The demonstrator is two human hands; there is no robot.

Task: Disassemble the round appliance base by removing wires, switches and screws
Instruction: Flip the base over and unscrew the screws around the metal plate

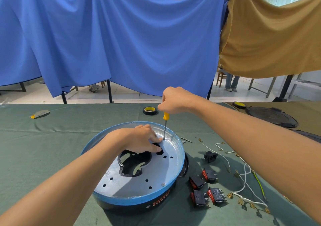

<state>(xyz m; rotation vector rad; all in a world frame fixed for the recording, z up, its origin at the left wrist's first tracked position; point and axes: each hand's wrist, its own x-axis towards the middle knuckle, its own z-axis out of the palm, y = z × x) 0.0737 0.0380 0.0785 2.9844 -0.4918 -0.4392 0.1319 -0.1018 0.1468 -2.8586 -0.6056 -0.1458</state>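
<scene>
Base: the round appliance base (pixel 132 185) sits on the bench (pixel 52 147), directly under both hands.
Axis: the screwdriver (pixel 165 126) stands nearly upright, tip on the plate's far side.
Right hand (pixel 175 100): fist curled round the yellow handle, straight above the tip.
Left hand (pixel 139 139): fingers spread and pressing on the plate, fingertips just beside the tip, so it is the nearer hand.
Screw: hidden under the tip.

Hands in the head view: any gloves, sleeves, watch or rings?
None visible. The left hand and right hand are bare, and the left forearm and right forearm are uncovered as far as the frame shows.
</scene>
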